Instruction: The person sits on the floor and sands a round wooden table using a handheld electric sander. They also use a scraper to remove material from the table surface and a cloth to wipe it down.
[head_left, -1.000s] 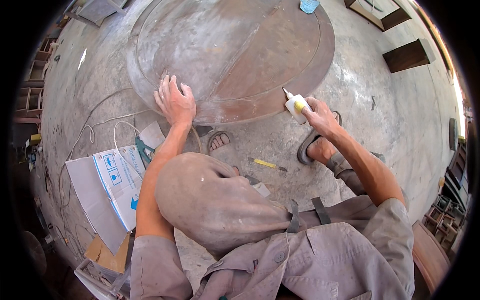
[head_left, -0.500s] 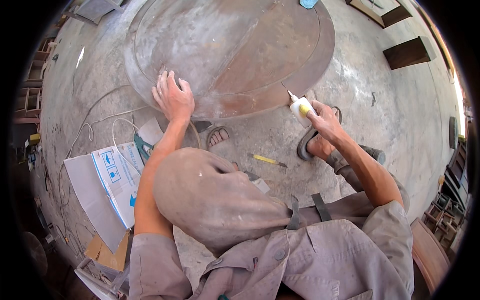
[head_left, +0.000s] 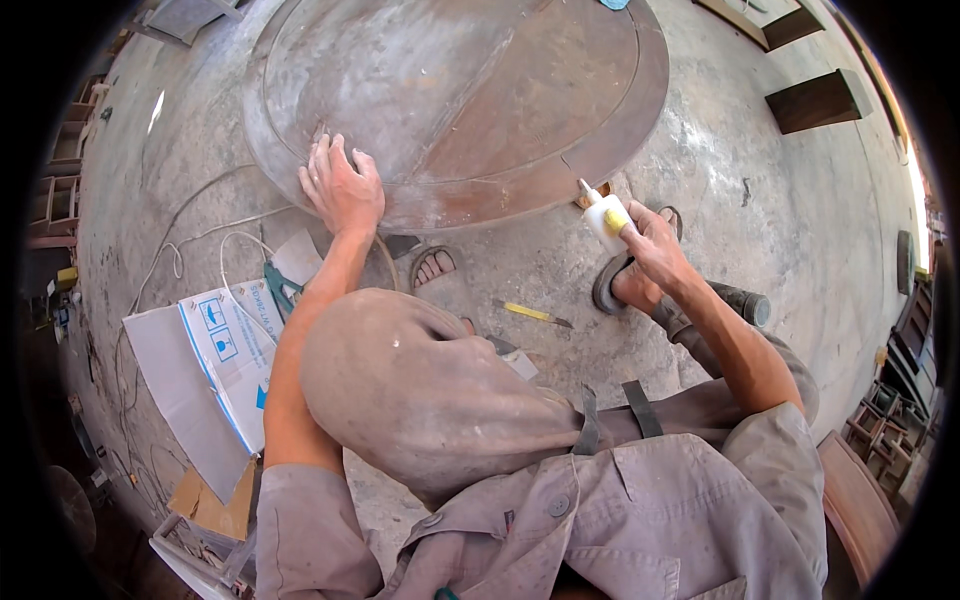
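Now the right hand [head_left: 648,240] is gripping a small white squeeze bottle [head_left: 606,214] with a yellow label, fingers wrapped tight around its body, and compared with a second ago it is sitting a touch lower and further from the tabletop's middle, right at the rim. The bottle's nozzle is touching, or all but touching, the edge of the big round wooden tabletop [head_left: 470,90] at about its five o'clock; I cannot tell whether anything is coming out. That shift is suggesting, to my eye, that the work is moving along the rim rather than staying on one spot. The bottle's long axis is running from the palm up toward eleven o'clock, tip leading, base buried in the hand. The left hand [head_left: 342,188] is lying flat, fingers spread and holding nothing, pressing on the tabletop near its seven o'clock edge, much where it was before, so the two hands are well apart. On the concrete floor [head_left: 780,200] between the arms a yellow pencil-like tool [head_left: 534,314] is lying, and a sandal [head_left: 432,266] is sitting just below the rim. A cardboard box [head_left: 228,350] is resting out at eight o'clock, with white cable [head_left: 205,235] looping near it.
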